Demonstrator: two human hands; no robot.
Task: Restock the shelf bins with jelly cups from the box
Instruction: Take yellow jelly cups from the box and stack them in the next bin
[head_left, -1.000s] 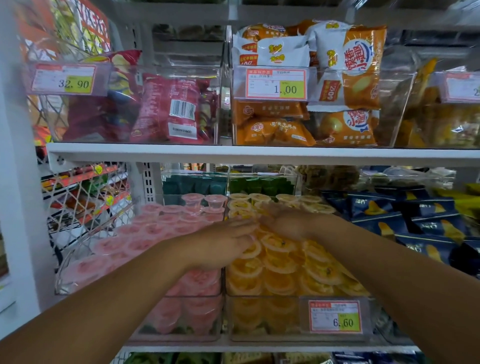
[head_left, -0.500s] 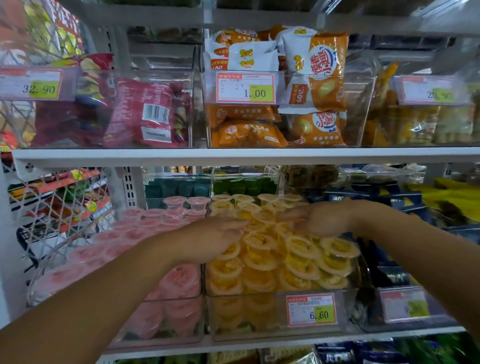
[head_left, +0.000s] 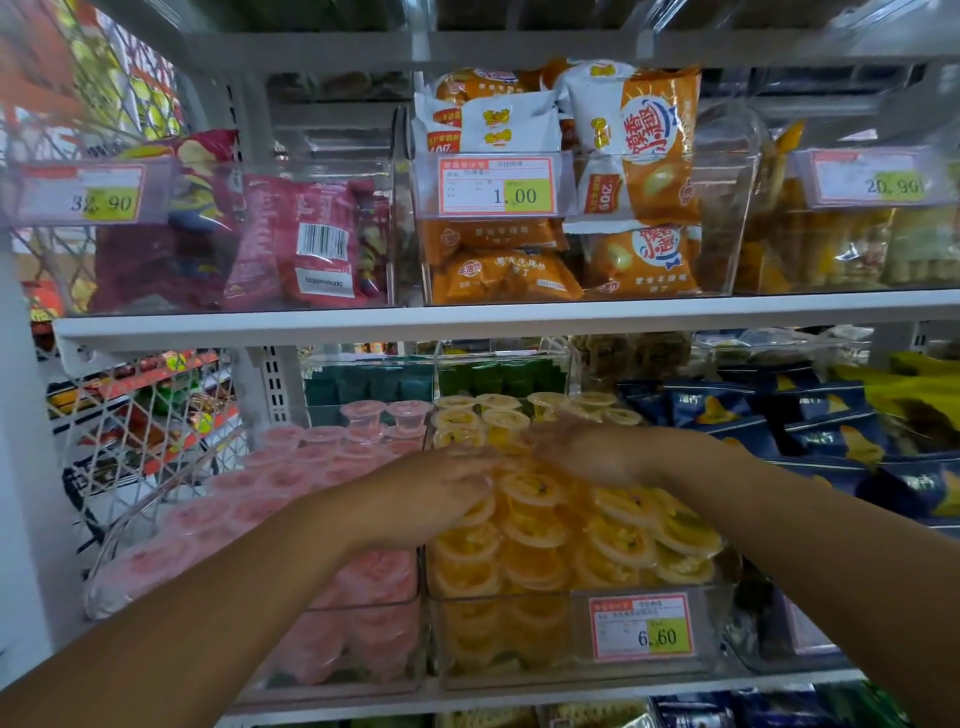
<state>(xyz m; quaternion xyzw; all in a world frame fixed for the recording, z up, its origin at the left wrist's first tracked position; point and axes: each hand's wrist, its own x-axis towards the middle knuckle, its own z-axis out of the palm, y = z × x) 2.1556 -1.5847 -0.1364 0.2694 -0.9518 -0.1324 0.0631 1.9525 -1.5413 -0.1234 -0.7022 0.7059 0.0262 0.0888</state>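
Observation:
A clear bin (head_left: 519, 644) on the lower shelf is heaped with yellow jelly cups (head_left: 587, 540). Left of it a second clear bin (head_left: 332, 670) holds pink jelly cups (head_left: 291, 478). My left hand (head_left: 431, 493) lies flat on the yellow cups at the bin's left side, fingers stretched toward the middle. My right hand (head_left: 587, 452) is blurred and rests palm down on the cups near the bin's back, fingers pointing left. The two hands nearly meet. Neither hand holds a cup. The box is not in view.
A price tag (head_left: 641, 626) reading 6.60 hangs on the yellow bin's front. Blue snack packs (head_left: 810, 431) fill the bin to the right. The shelf above (head_left: 467, 317) carries bins of red and orange snack bags. A wire rack (head_left: 135, 431) stands at the left.
My right hand has slid left and back across the yellow cups toward my left hand, which stayed on the cups. The view has shifted slightly.

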